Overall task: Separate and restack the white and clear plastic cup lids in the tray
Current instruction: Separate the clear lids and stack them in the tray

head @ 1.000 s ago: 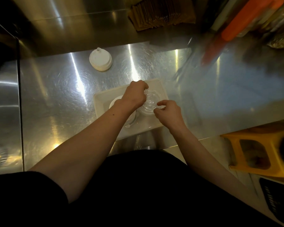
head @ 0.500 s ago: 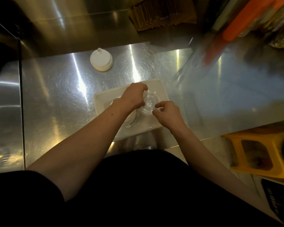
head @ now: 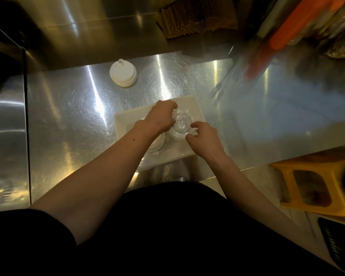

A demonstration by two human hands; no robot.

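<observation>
So the clear lids are stacked up in the right half of the white tray, squeezed between both hands. The left hand comes over the top from the left, fingers curled around the far and left edge of the stack, so it's gripping them. The right hand is on the near right side, fingertips pinching the rim of the same stack. Just under the left wrist there's a stack of white lids, also in the tray, mostly hidden by the arm. The tray sits on a shiny steel counter. Well beyond the left hand, out of the tray, is another pile of white lids with a spout. Off to the right of the right arm, past the counter edge, there's a yellow bin.
</observation>
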